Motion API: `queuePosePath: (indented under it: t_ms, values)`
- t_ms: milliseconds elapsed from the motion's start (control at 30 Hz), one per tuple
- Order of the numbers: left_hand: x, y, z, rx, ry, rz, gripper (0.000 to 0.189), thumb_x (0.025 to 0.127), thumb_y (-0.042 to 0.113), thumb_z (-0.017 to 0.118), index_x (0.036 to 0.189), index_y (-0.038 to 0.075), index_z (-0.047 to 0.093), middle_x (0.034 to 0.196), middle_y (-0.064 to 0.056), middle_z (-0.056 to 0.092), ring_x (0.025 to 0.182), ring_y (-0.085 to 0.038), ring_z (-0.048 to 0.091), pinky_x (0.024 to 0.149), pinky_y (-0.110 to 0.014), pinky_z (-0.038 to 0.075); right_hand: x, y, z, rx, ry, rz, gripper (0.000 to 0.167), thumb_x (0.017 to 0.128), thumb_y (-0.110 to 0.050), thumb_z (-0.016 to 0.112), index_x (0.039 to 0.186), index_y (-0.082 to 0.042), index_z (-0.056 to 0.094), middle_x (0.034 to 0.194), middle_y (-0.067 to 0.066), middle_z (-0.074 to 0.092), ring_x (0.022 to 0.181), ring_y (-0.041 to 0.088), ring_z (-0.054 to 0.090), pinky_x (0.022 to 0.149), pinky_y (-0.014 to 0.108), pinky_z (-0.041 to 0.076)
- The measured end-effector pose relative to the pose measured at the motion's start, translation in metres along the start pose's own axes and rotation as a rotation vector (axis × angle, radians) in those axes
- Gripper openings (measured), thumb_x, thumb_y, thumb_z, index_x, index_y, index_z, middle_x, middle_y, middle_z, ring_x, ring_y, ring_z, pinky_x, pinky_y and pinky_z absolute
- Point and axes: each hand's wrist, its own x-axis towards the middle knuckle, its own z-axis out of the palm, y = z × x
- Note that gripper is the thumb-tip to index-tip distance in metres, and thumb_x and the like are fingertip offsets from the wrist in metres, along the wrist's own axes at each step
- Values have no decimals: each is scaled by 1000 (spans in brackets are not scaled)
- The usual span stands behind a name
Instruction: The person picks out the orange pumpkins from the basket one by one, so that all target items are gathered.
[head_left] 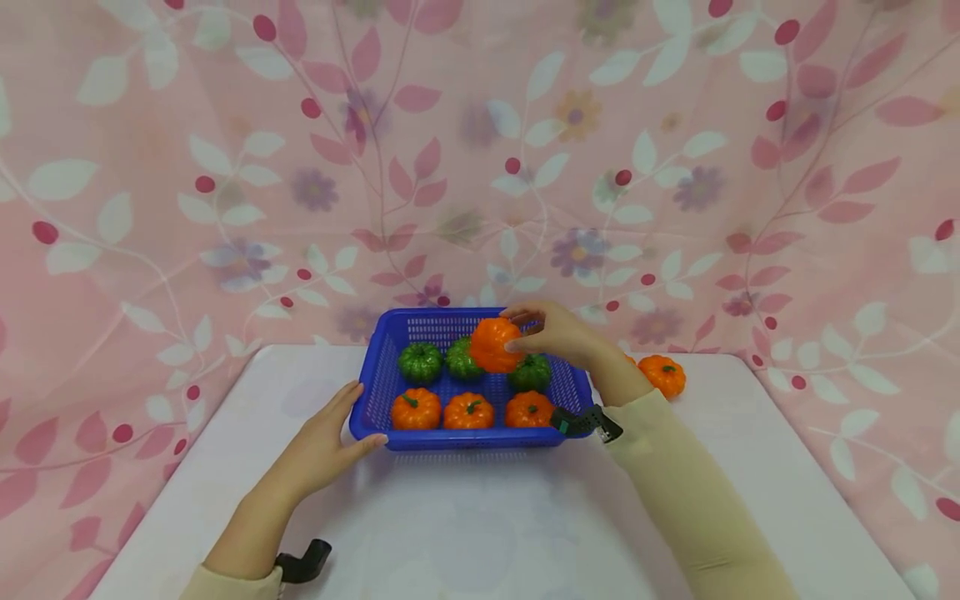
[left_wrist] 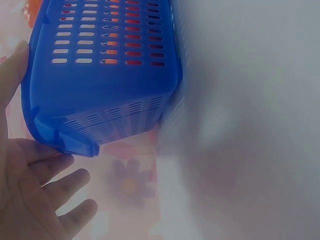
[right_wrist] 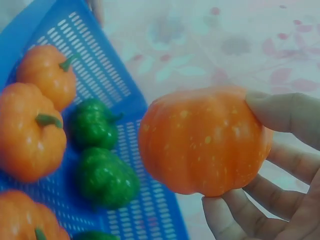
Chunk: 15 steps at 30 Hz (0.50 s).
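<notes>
A blue plastic basket [head_left: 472, 441] stands on the table, holding a front row of orange pumpkins [head_left: 468, 412] and a back row of green ones [head_left: 420, 363]. Above the back row, my right hand [head_left: 558, 336] pinches another orange pumpkin [head_left: 493, 345] between thumb and fingers. The right wrist view shows that pumpkin [right_wrist: 205, 142] raised clear of the basket, its stem out of sight. At the basket's left end, my left hand [head_left: 322, 446] touches the rim with thumb and fingers spread; in the left wrist view its lower fingers [left_wrist: 67, 187] are loosely extended.
Right of the basket, an orange pumpkin [head_left: 662, 377] lies on the white table [head_left: 465, 525], with a second one mostly hidden behind the right forearm. A pink floral cloth [head_left: 465, 167] hangs behind the table.
</notes>
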Motion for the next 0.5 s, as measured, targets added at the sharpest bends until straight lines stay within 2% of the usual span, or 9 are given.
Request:
queuePosePath:
  t_ms: [133,500]
  values:
    - [-1,0,-1,-2,-1,-1,101,88,66,63,157,1,28,162,-22,25,142,-49,33,110,-65,30,-21,-1,-11,-63,44,5,57,87,-21,80,139,-15,58,139,10,55,124,35,54,101,47,50]
    - [0,0,0,4,-5,0,104,87,69,61,157,1,27,162,-22,24,143,-49,31,110,-65,29,-74,11,-37,-55,188,31,61,88,-26,79,143,-18,53,139,9,54,125,32,52,98,50,52]
